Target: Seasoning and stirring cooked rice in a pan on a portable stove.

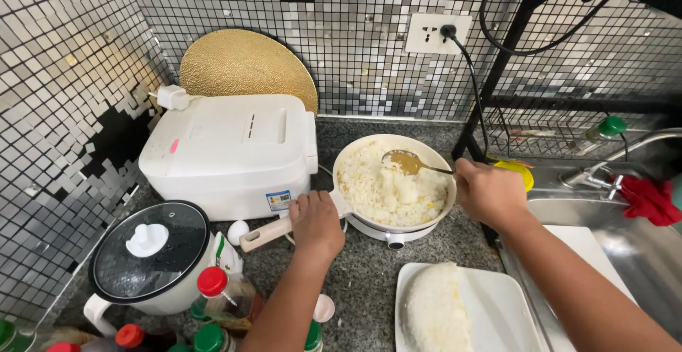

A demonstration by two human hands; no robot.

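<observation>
A cream electric frying pan (pixel 426 154) stands on the dark granite counter, full of pale fried rice (pixel 387 188) with yellow flecks. My left hand (pixel 316 223) grips the pan's long cream handle (pixel 263 235). My right hand (pixel 490 192) holds a metal spoon (pixel 406 161) whose bowl rests over the rice at the far side of the pan. In front of the pan, a white rectangular plate (pixel 497 309) carries a mound of white rice (pixel 437 309).
A white boxy appliance (pixel 231 149) sits left of the pan, with a round gold board (pixel 245 64) behind it. A rice cooker with a glass lid (pixel 149 252), an egg (pixel 237 231) and several bottles (pixel 220 295) crowd the near left. Sink (pixel 639 245), tap and red cloth (pixel 650 199) lie right.
</observation>
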